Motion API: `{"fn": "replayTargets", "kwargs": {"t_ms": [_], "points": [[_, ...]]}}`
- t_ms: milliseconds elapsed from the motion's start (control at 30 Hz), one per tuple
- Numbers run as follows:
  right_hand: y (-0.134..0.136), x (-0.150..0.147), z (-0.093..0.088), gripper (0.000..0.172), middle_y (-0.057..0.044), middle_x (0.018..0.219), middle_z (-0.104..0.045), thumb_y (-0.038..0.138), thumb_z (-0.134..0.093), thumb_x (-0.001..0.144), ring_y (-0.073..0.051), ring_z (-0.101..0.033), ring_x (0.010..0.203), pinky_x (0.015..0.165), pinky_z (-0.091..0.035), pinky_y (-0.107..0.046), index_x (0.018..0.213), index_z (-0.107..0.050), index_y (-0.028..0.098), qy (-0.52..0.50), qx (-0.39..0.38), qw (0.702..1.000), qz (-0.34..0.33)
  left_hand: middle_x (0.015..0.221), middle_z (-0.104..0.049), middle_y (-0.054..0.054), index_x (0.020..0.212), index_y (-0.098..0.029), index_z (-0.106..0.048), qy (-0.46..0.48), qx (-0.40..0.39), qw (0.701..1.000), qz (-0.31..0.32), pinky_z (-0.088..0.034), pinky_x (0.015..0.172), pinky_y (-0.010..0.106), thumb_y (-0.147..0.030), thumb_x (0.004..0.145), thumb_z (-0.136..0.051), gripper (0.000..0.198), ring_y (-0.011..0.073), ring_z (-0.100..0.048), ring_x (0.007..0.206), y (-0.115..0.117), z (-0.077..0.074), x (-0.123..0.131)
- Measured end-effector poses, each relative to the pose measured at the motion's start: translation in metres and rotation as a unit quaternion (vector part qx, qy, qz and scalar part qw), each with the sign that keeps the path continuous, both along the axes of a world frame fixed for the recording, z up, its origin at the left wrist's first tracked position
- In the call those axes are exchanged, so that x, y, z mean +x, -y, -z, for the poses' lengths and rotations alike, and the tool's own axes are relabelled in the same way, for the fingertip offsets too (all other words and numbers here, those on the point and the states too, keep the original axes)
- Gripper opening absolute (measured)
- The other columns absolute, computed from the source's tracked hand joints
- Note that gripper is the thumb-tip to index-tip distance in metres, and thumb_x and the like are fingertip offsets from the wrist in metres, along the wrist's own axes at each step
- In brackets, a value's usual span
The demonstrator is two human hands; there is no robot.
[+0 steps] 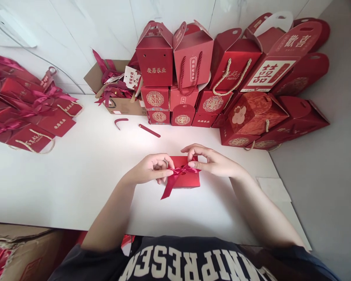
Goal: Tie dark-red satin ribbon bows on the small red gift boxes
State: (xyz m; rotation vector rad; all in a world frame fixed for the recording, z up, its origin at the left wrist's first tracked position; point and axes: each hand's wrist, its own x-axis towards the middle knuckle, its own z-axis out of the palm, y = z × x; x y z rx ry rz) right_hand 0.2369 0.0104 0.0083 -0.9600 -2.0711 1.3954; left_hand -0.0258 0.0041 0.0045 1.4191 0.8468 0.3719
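Observation:
In the head view a small red gift box (192, 180) rests on the white table in front of me. A dark pink satin ribbon (170, 185) is tied across its top in a bow, and one tail hangs over the near left side. My left hand (156, 168) pinches the bow's left part between thumb and fingers. On the other side, my right hand (208, 159) has its thumb and a finger closed on the right part of the bow. The fingers partly cover the box's top.
Stacked red gift boxes (181, 95) line the wall. A cardboard box (125, 106) of ribbons and tags stands left of them. Two dark red strips, one curved (121, 120) and one straight (149, 130), lie nearby. Ribboned boxes (58, 121) fill the far left. A carton (32, 253) stands lower left.

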Motion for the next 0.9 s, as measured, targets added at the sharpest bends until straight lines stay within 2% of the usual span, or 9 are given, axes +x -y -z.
{"fn": "replayTargets", "kwargs": {"t_ms": [200, 267, 433, 500, 600, 733, 800, 900], "points": [[-0.006, 0.001, 0.013, 0.020, -0.011, 0.133, -0.053, 0.041, -0.061, 0.089, -0.024, -0.049, 0.126, 0.095, -0.045, -0.036, 0.093, -0.060, 0.021, -0.053, -0.065, 0.996, -0.020, 0.050, -0.057, -0.004, 0.081, -0.016, -0.056, -0.022, -0.013, 1.000, -0.009, -0.038, 0.036, 0.016, -0.035, 0.083, -0.066, 0.022, 0.0070, -0.049, 0.039, -0.001, 0.005, 0.003], [-0.007, 0.001, 0.016, 0.023, -0.011, 0.133, -0.053, 0.043, -0.063, 0.088, -0.024, -0.054, 0.120, 0.092, -0.046, -0.036, 0.096, -0.061, 0.021, -0.061, -0.081, 0.995, -0.018, 0.047, -0.056, -0.004, 0.080, -0.015, -0.057, -0.029, -0.014, 0.999, -0.007, -0.033, 0.034, 0.016, -0.038, 0.084, -0.064, 0.024, 0.0067, -0.047, 0.037, -0.002, 0.006, 0.002], [-0.007, 0.000, 0.021, 0.033, -0.010, 0.131, -0.055, 0.051, -0.051, 0.093, -0.019, -0.059, 0.101, 0.083, -0.047, -0.034, 0.101, -0.062, 0.020, -0.055, -0.121, 0.991, -0.001, 0.044, -0.057, -0.001, 0.079, -0.012, -0.066, -0.013, -0.007, 0.999, 0.047, -0.023, 0.036, 0.018, -0.040, 0.092, -0.051, 0.035, 0.0028, -0.031, 0.031, -0.006, 0.011, 0.000], [-0.007, -0.001, 0.021, 0.037, -0.009, 0.128, -0.057, 0.052, -0.048, 0.094, -0.019, -0.059, 0.097, 0.083, -0.047, -0.034, 0.101, -0.063, 0.019, -0.048, -0.116, 0.992, 0.006, 0.043, -0.055, -0.002, 0.076, -0.012, -0.064, -0.003, -0.006, 0.999, 0.046, -0.023, 0.037, 0.018, -0.040, 0.091, -0.054, 0.033, 0.0036, -0.034, 0.033, -0.007, 0.013, -0.001], [-0.005, -0.003, 0.018, 0.038, -0.009, 0.125, -0.058, 0.052, -0.047, 0.094, -0.021, -0.057, 0.105, 0.091, -0.043, -0.035, 0.090, -0.065, 0.018, -0.045, -0.085, 0.995, -0.004, 0.045, -0.050, -0.005, 0.078, -0.013, -0.064, -0.020, 0.023, 0.999, 0.028, -0.025, 0.039, 0.018, -0.039, 0.083, -0.065, 0.026, 0.0055, -0.040, 0.038, -0.006, 0.014, 0.000], [-0.004, -0.004, 0.015, 0.033, -0.008, 0.124, -0.059, 0.051, -0.051, 0.092, -0.020, -0.058, 0.102, 0.090, -0.044, -0.035, 0.090, -0.061, 0.019, -0.047, -0.083, 0.995, -0.004, 0.052, -0.043, -0.006, 0.077, -0.013, -0.066, -0.055, 0.091, 0.994, -0.010, -0.026, 0.044, 0.019, -0.035, 0.076, -0.072, 0.023, 0.0047, -0.034, 0.046, -0.002, 0.011, 0.002], [-0.004, -0.003, 0.014, 0.033, -0.008, 0.125, -0.059, 0.051, -0.051, 0.093, -0.020, -0.059, 0.100, 0.089, -0.045, -0.035, 0.091, -0.061, 0.019, -0.039, -0.085, 0.996, 0.004, 0.055, -0.044, -0.005, 0.075, -0.013, -0.064, -0.062, 0.097, 0.993, -0.014, -0.027, 0.046, 0.020, -0.034, 0.075, -0.073, 0.023, 0.0048, -0.033, 0.048, -0.001, 0.009, 0.003], [-0.005, 0.001, 0.010, 0.034, -0.008, 0.125, -0.060, 0.050, -0.050, 0.094, -0.021, -0.058, 0.107, 0.095, -0.042, -0.037, 0.087, -0.062, 0.019, -0.013, -0.062, 0.998, -0.009, 0.055, -0.044, -0.005, 0.074, -0.014, -0.063, -0.060, 0.087, 0.994, -0.009, -0.027, 0.047, 0.020, -0.036, 0.075, -0.073, 0.024, 0.0054, -0.034, 0.049, -0.001, 0.008, 0.003]]}}
